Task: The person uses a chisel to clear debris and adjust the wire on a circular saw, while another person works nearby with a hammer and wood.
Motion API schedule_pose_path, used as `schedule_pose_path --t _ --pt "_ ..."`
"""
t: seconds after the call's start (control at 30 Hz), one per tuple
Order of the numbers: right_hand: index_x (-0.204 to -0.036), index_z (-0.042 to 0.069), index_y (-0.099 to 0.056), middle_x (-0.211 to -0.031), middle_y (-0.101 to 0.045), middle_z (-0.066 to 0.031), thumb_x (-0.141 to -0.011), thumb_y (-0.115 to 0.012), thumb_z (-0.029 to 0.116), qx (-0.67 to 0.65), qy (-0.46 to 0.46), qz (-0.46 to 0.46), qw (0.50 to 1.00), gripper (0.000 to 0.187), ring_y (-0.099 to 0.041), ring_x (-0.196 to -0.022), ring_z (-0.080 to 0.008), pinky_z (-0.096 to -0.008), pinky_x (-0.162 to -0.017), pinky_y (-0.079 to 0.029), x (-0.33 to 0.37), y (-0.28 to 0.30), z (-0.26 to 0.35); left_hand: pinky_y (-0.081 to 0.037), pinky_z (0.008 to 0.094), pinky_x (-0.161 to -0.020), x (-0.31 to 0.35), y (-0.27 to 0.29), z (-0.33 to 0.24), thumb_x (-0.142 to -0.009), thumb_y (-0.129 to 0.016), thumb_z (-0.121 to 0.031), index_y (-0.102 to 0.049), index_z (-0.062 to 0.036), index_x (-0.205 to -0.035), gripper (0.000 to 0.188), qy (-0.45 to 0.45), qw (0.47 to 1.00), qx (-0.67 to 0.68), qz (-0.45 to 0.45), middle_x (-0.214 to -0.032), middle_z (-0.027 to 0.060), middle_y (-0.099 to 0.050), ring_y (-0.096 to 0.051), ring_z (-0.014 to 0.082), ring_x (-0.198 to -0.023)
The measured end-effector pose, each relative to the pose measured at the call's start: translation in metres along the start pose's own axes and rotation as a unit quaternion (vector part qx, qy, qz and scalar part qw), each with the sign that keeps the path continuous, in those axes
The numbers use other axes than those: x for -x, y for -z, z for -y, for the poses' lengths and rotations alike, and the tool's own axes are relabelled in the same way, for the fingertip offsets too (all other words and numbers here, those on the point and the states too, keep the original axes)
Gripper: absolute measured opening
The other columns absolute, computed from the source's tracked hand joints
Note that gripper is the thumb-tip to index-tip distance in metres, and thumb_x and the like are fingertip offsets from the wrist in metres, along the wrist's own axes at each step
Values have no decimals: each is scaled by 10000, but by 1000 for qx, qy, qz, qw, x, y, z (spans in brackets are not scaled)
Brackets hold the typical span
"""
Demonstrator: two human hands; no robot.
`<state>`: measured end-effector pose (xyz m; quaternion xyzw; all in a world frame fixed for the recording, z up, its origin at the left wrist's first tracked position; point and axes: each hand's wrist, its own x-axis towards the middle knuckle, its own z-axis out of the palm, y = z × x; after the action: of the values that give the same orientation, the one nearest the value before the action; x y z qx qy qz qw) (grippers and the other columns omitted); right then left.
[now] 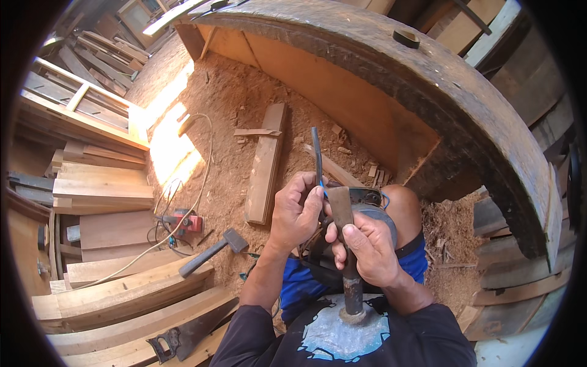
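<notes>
Sawdust [232, 92] is carpeting the workshop, with sunlight [173, 147] blazing across it on the left. Above the blue shorts [414, 260], the left hand [298, 211] is pinching a dark cable [317, 153] between thumb and fingers, its free end poking upward! Just beside it, the right hand [371, 248] is curling around a chisel [351, 287], its flat blade pointing away, its handle running back toward the shirt [400, 324]. Off left, a hammer [211, 252] is lying by the timber [125, 290], and a handsaw [194, 330] is resting nearby.

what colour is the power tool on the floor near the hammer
The power tool is mostly red; it shows best in the head view, the only one.
</notes>
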<state>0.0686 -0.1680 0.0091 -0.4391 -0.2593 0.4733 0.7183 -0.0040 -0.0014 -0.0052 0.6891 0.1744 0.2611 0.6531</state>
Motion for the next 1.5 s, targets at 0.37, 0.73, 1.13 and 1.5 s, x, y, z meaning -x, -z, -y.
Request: schedule_pose_path --t 0.37,0.73,1.13,1.5 --pt "-1354 -21 -536 -811 -578 12 -1068 -464 167 35 21 -57 998 351 -496 -583 -25 -203 -522 -431 -6 14 9 -529 258 -779 1 4 10 -1040 -549 -127 -567 -18 -1197 192 20 971 230 57 -986 84 -685 -629 105 -829" --pt "-1464 -24 -450 -794 -514 25 -1059 -472 174 83 -85 17 993 452 -489 -699 -56 -245 -657 -445 1 13 0 -516 231 -736 3 -3 15 -1015 -572 -69 -621 60 -1229 254 -52 996 -60 -49 -951 59 -677 -643 79 -860" --pt "-1581 -30 -252 -957 -526 -29 -1085 -399 163 133 18 31 990 552 -555 -780 -96 -263 -770 -501 21 23 -16 -530 248 -817 -1 -2 12 -1003 -513 -20 -614 66 -1291 317 8 1000 23 15 -1071 99 -707 -645 109 -927" --pt "-1420 -55 -451 -809 -528 21 -1063 -500 167 125 60 -66 988 424 -505 -634 -35 -222 -565 -452 -14 22 8 -511 274 -869 -5 1 8 -979 -509 35 -623 42 -1314 354 4 998 30 62 -1077 83 -629 -642 144 -962"
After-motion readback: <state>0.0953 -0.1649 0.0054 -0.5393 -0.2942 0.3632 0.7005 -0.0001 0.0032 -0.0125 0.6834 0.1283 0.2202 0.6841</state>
